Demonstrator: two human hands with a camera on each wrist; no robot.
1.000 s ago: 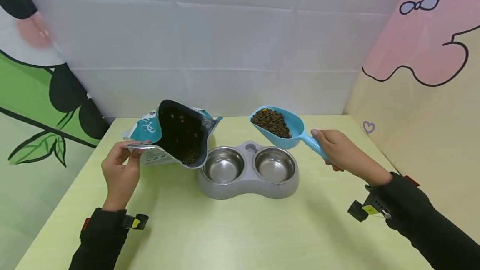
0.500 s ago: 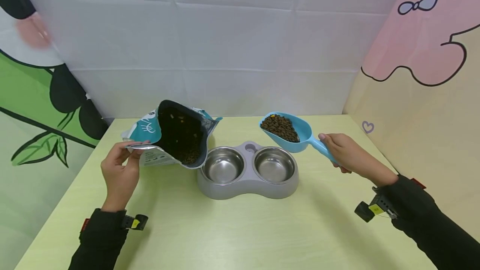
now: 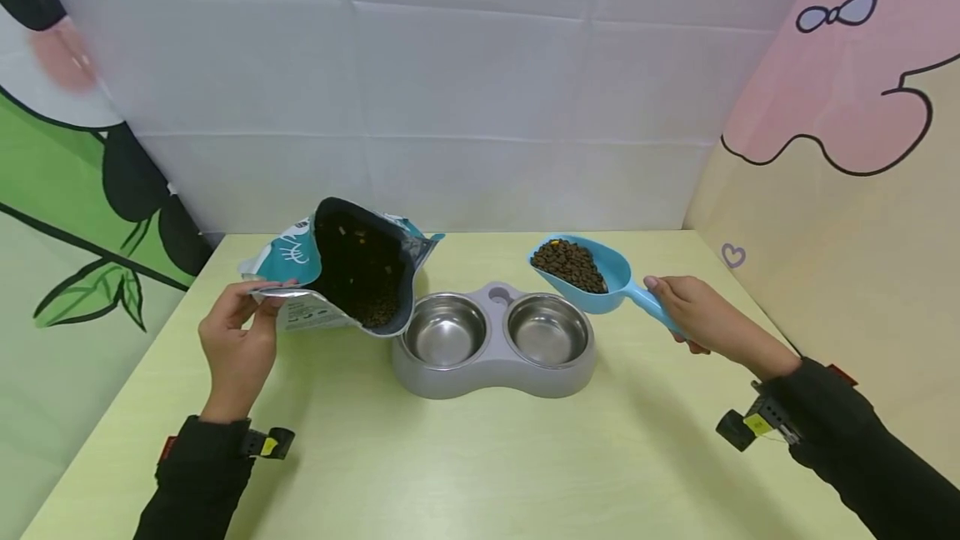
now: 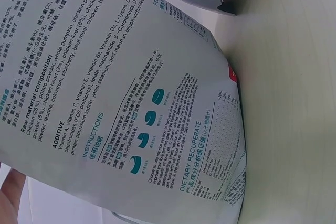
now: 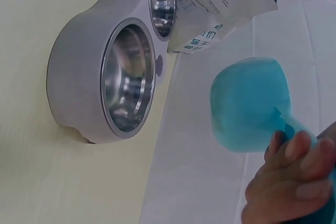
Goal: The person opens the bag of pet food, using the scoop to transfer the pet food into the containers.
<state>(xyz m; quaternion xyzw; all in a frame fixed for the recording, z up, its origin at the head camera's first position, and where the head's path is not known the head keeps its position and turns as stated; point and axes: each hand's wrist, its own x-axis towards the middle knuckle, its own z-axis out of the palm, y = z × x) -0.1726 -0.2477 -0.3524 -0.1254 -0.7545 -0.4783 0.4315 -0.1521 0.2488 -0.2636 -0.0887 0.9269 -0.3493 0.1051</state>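
Observation:
My left hand (image 3: 242, 348) pinches the near rim of an opened pet food bag (image 3: 300, 313), which leans with its dark mouth towards me and brown kibble inside. Printed text covers the bag's side in the left wrist view. On the right, my right hand (image 3: 697, 315) grips the handle of a blue scoop (image 3: 618, 273). A heap of brown kibble (image 3: 568, 263) lies in the scoop, held above the table behind and right of the double bowl. That grey double pet bowl (image 3: 495, 373) has two bare steel dishes; the bag's mouth reaches its left edge.
A pale yellow table (image 3: 480, 465) carries the bowl and bag. Behind it hangs a white creased sheet (image 3: 465, 107). Cartoon-printed panels stand at the left and right, the right wall (image 3: 847, 257) rising along the table's edge.
My right hand has moved right and slightly towards me, bringing the kibble-filled scoop away from the bag. The left hand and bag hold nearly still.

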